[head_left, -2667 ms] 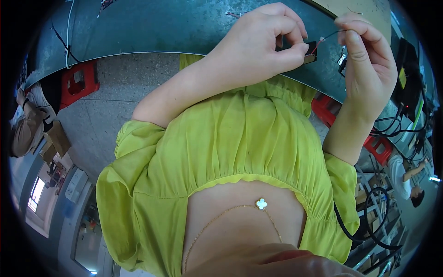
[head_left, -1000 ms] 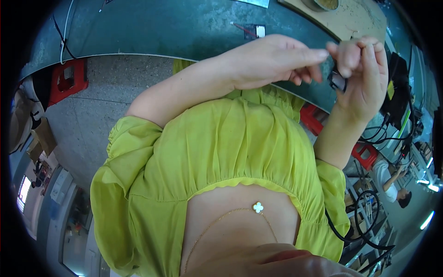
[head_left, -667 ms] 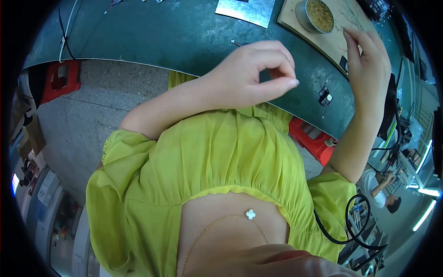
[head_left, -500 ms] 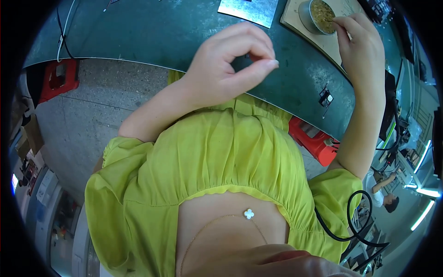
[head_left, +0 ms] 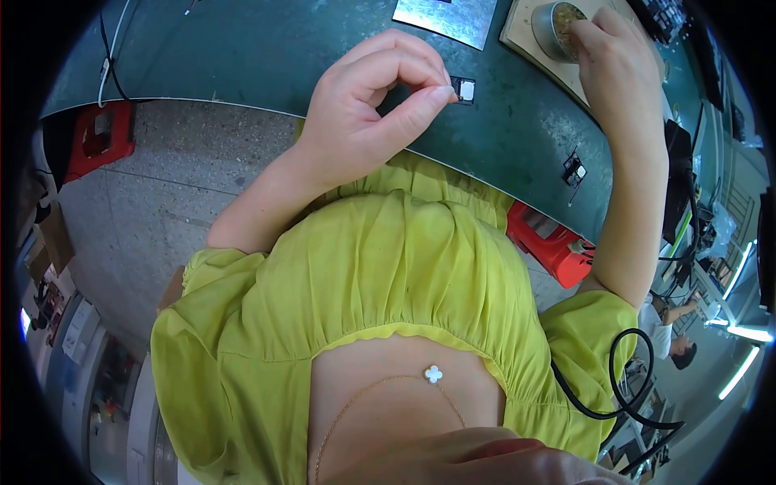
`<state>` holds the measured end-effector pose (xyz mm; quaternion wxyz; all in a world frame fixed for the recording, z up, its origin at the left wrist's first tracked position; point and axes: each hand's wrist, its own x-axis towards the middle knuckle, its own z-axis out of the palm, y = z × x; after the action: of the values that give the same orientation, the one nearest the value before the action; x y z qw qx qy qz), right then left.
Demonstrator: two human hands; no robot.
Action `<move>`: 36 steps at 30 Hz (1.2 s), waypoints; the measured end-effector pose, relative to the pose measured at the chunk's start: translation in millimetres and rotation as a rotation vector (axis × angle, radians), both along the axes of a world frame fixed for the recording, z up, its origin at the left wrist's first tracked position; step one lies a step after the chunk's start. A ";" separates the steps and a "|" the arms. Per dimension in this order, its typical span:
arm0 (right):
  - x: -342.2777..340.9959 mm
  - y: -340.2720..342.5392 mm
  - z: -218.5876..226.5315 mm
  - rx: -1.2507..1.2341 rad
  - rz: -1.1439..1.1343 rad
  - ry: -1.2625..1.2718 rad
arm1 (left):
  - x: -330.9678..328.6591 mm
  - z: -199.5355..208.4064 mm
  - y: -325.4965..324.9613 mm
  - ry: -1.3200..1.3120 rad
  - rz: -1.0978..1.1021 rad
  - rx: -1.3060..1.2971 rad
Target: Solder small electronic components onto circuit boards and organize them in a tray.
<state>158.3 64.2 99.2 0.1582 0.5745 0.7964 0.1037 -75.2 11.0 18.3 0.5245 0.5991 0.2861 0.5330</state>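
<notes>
Above the near edge of the green table, my left hand is closed in a pinch. Thumb and forefinger hold a small black electronic part by its left end; a pale silvery square shows on its face. At the far right, my right hand has its fingers pinched together over the mouth of a round metal tin. The tin holds a yellow-brown crumbly mass. Whatever those fingertips hold, if anything, is hidden by the hand.
Under the tin lies a pale board. Left of it is a shiny metal plate. Another small black part with thin wires rests on the green table near my right forearm. A black cable loops by my right sleeve.
My left hand has shifted a little left and turned, so the black part now shows at its fingertips. My right fingers have moved closer over the tin, which looks more tilted.
</notes>
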 end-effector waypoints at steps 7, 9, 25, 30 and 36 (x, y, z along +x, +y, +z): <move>7.0 -35.2 16.4 0.168 0.003 0.525 | -7.6 5.8 2.1 0.201 0.091 0.083; 5.8 -49.1 15.0 0.189 -0.009 0.608 | -6.2 6.4 2.7 0.256 0.106 0.083; -4.6 -121.4 -47.1 0.138 -0.547 1.428 | -3.0 -2.7 7.8 0.740 0.150 0.241; -13.6 -124.8 -39.7 0.055 -0.338 1.242 | 5.0 1.4 7.5 0.861 0.054 0.228; -16.7 -117.4 -29.1 -0.026 -0.336 1.238 | 8.1 4.1 8.2 0.762 0.037 0.152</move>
<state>141.7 -53.3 70.2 -0.3100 0.6429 0.6407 -0.2829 -67.1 19.1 22.3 0.3252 0.7861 0.4307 0.3014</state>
